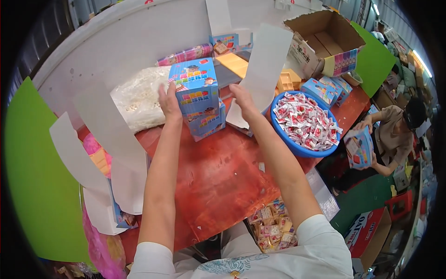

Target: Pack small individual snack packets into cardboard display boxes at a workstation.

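Note:
A blue printed box (197, 74) rests on top of another blue box (207, 124) on the red table. My left hand (170, 101) lies along the left side of the upper box, its fingers stretched out and touching it. To the right of the stack, my right hand (243, 100) is open, apart from the boxes, with nothing in it. Beside that hand rises a tall white card flap (265, 65) from an opened carton. A clear plastic bag of small pale pieces (141, 100) sits left of my left hand.
A blue basin (290, 141) of small wrapped packets stands right, behind it an open cardboard box (320, 39). Opened white cartons (104, 153) crowd the table's left end. Wrapped packs (274, 228) lie below the front edge. Another person (392, 135) holds a blue package at right.

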A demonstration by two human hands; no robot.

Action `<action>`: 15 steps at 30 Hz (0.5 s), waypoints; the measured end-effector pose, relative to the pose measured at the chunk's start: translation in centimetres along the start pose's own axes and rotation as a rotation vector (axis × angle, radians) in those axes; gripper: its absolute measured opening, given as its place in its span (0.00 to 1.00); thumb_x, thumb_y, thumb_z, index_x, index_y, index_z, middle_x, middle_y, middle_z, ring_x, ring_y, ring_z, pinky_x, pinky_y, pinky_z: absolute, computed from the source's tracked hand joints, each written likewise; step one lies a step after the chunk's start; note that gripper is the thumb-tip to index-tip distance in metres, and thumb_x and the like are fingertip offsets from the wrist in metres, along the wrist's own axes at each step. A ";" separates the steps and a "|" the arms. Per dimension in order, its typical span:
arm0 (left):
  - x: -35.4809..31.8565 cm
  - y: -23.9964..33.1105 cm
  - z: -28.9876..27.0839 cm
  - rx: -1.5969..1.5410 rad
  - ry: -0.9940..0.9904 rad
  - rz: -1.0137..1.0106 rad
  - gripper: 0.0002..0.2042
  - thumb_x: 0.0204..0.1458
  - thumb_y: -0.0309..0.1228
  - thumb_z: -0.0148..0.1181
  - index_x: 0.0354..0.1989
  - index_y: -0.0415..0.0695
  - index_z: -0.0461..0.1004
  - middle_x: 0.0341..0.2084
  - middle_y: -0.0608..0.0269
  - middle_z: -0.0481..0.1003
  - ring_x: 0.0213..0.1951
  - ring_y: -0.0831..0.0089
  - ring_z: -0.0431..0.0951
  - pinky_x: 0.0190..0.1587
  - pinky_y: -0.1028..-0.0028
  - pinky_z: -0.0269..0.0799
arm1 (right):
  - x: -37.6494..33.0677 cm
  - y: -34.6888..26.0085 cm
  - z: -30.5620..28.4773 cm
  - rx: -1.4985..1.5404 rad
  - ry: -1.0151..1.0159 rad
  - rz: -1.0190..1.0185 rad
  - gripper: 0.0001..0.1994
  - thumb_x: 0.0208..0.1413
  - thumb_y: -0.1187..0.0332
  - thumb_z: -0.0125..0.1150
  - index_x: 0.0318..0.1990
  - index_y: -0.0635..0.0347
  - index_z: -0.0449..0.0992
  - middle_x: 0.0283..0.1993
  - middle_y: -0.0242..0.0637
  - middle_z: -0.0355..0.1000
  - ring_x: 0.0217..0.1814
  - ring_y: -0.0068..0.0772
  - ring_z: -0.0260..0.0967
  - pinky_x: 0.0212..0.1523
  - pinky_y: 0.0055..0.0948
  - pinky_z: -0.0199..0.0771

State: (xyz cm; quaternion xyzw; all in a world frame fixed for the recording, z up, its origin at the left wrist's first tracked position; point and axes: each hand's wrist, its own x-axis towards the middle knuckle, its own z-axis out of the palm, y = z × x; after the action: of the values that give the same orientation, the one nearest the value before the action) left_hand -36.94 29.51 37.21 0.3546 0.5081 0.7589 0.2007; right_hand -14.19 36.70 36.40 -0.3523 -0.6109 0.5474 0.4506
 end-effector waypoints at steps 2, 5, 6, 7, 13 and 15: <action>-4.2 1.5 3.5 0.306 0.336 0.274 0.32 0.52 0.42 0.52 0.62 0.35 0.55 0.62 0.40 0.53 0.64 0.51 0.53 0.63 0.62 0.47 | 0.7 3.0 -2.9 -0.325 0.136 -0.115 0.21 0.49 0.57 0.58 0.44 0.65 0.71 0.45 0.43 0.71 0.51 0.38 0.68 0.50 0.38 0.65; -10.1 0.9 2.1 0.669 0.138 0.685 0.36 0.51 0.35 0.55 0.66 0.35 0.46 0.67 0.42 0.41 0.69 0.52 0.38 0.67 0.59 0.34 | -3.3 5.1 -1.2 -1.340 -0.063 -0.193 0.12 0.47 0.70 0.52 0.39 0.64 0.72 0.40 0.49 0.74 0.43 0.49 0.73 0.47 0.43 0.68; -11.6 -0.1 2.0 0.645 0.138 0.677 0.37 0.50 0.35 0.56 0.66 0.35 0.45 0.67 0.42 0.41 0.69 0.51 0.38 0.67 0.58 0.34 | -4.2 5.9 -1.0 -1.340 -0.063 -0.199 0.12 0.47 0.70 0.52 0.39 0.64 0.72 0.40 0.49 0.74 0.43 0.49 0.73 0.47 0.43 0.68; -12.8 -1.9 2.0 0.618 0.135 0.669 0.39 0.48 0.35 0.57 0.66 0.35 0.44 0.67 0.41 0.42 0.69 0.50 0.38 0.67 0.57 0.34 | -4.7 7.3 -1.0 -1.475 -0.026 -0.285 0.10 0.48 0.70 0.51 0.37 0.61 0.73 0.36 0.45 0.74 0.41 0.45 0.74 0.45 0.43 0.67; -12.3 -13.0 0.0 0.000 0.262 -0.049 0.37 0.54 0.38 0.53 0.67 0.38 0.43 0.67 0.47 0.43 0.68 0.57 0.43 0.67 0.64 0.39 | -5.0 10.3 -2.3 -1.695 -0.043 -0.452 0.06 0.50 0.68 0.50 0.27 0.52 0.75 0.26 0.35 0.75 0.34 0.36 0.75 0.40 0.40 0.65; -11.2 -13.6 0.5 -0.215 0.096 -0.036 0.35 0.57 0.41 0.51 0.67 0.37 0.43 0.65 0.53 0.49 0.66 0.64 0.49 0.65 0.68 0.45 | -4.8 9.1 -2.9 -1.691 -0.013 -0.549 0.07 0.49 0.68 0.50 0.25 0.52 0.75 0.26 0.36 0.75 0.33 0.36 0.75 0.41 0.39 0.64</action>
State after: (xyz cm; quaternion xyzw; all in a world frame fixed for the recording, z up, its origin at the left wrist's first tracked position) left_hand -29.84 27.93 21.17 0.2853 0.4389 0.8213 0.2267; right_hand -10.37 34.65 26.66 -0.4052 -0.8762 -0.2123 0.1517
